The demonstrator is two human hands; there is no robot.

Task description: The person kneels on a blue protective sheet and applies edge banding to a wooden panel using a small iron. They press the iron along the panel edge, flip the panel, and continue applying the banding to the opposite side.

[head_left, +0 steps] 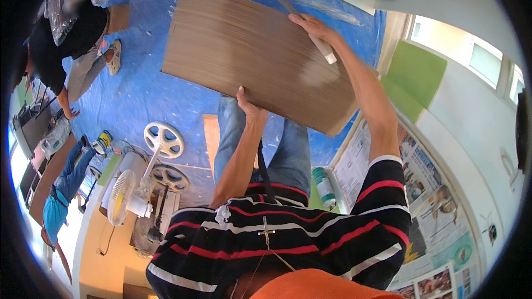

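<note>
Head view | pinching brown rectangular wood-grain board (249, 50), left hand (253, 112) | gripping long grey-white rod (322, 50), right hand (313, 26) | both in hand; cannot tell remainder

The board (238, 50) spans the upper centre of the frame, left hand (252, 112) at its lower edge, right hand (314, 26) and bar (323, 50) at its upper edge; a fan (121, 198) stands lower left, newspapers (424, 199) lower right, a bottle (323, 187) between
</note>
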